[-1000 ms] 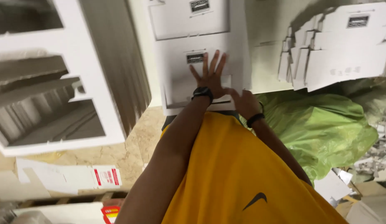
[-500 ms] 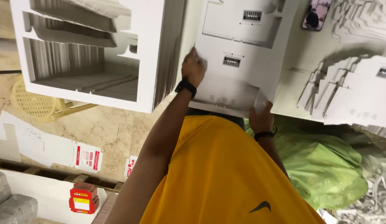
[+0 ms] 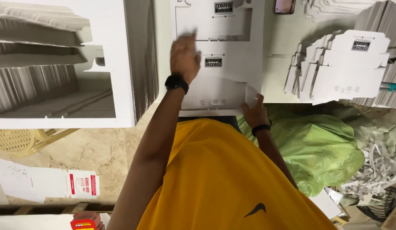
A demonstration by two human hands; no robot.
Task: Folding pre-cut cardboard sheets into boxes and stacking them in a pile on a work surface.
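Note:
A white die-cut cardboard blank (image 3: 223, 72) lies flat on the work surface in front of me, with a second blank (image 3: 215, 21) beyond it. My left hand (image 3: 184, 57), a black watch on its wrist, presses palm-down on the blank's left side and is blurred by motion. My right hand (image 3: 254, 113), with a black band on the wrist, pinches the blank's near right corner, where a flap (image 3: 250, 93) is bent up. My yellow shirt (image 3: 223, 179) fills the lower middle.
A fanned stack of folded white blanks (image 3: 342, 64) lies to the right, and a phone (image 3: 284, 5) at the top edge. A green plastic bag (image 3: 317, 149) and paper scraps (image 3: 376, 166) sit lower right. A large white cut-out board (image 3: 121, 64), a wicker seat (image 3: 19, 140) and a flat printed carton (image 3: 49, 183) are on the left.
My left hand slid from the middle of the blank toward its upper left. My right hand moved to the near right corner and took hold of the flap.

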